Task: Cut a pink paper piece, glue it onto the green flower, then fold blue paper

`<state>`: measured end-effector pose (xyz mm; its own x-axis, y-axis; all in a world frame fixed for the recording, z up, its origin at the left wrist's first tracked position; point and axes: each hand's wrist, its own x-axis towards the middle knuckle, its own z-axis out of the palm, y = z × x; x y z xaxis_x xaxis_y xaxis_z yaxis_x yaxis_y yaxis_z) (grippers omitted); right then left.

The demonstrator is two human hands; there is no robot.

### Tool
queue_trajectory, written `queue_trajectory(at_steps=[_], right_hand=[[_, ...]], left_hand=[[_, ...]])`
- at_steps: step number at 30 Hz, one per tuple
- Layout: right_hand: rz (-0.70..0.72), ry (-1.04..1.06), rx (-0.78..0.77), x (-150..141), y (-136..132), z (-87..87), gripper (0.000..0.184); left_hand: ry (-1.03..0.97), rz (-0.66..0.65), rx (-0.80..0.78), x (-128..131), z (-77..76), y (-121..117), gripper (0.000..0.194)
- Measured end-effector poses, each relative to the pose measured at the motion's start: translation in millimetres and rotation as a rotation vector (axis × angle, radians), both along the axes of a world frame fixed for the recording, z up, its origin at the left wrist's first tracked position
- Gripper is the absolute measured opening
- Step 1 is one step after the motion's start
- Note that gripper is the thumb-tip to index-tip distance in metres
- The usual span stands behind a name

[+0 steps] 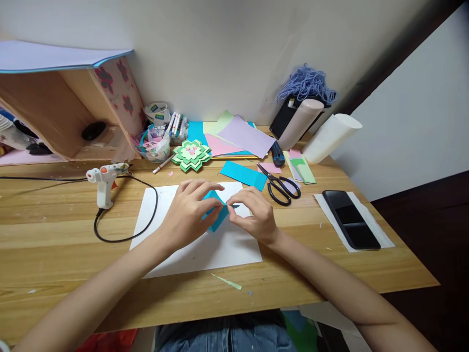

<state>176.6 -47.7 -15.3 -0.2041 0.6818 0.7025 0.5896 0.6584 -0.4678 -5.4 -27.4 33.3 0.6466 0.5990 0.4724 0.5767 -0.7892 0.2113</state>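
Head view: wooden table (47,225), wall (220,58) at twelve, tape (158,117) (label illegible) at eleven; left hand (190,210) and right hand (254,210) pinch blue paper (219,221).

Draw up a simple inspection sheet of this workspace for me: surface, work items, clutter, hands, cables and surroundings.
Surface: wooden desk, with a white sheet laid on it.
Work items: folded blue paper over the white sheet.
Clutter: green scrap near the front edge; scissors beside a blue strip.
Hands: left hand and right hand both grip the folded blue paper.
Cables: black cord loops from the glue gun, partly across the white sheet.
Surroundings: pale wall behind; open box at left.
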Motion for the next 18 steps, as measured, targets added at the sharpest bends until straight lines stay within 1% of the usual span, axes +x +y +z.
queue_trajectory(at_steps=[3, 8, 10, 13, 15, 16, 18], right_hand=[[-0.005, 0.020, -0.005, 3.8, 4.2, 1.5, 0.011], [-0.056, 0.073, -0.065, 9.5, 9.3, 4.0, 0.009], [-0.008, 0.078, -0.096, 9.7, 9.9, 4.2, 0.009], [0.122, 0.067, -0.147, 8.0, 9.7, 2.9, 0.012], [0.145, 0.090, -0.162, 6.5, 9.1, 1.4, 0.008], [0.134, 0.110, -0.165, 5.8, 8.7, 0.9, 0.006], [0.104, 0.149, -0.174, 4.7, 7.5, 0.2, 0.006]], left_hand=[[-0.005, 0.006, -0.027, -1.9, 4.2, 1.8, 0.015], [-0.010, 0.032, -0.053, -5.5, 7.3, 5.7, 0.015], [-0.021, 0.038, -0.054, -6.2, 6.3, 6.6, 0.015], [-0.043, 0.028, -0.070, -6.0, 3.7, 6.9, 0.014], [-0.066, 0.035, -0.102, -5.4, 1.7, 6.9, 0.013], [-0.073, 0.050, -0.128, -5.0, 0.7, 6.8, 0.016], [-0.083, 0.097, -0.189, -4.3, -1.4, 6.5, 0.036]])
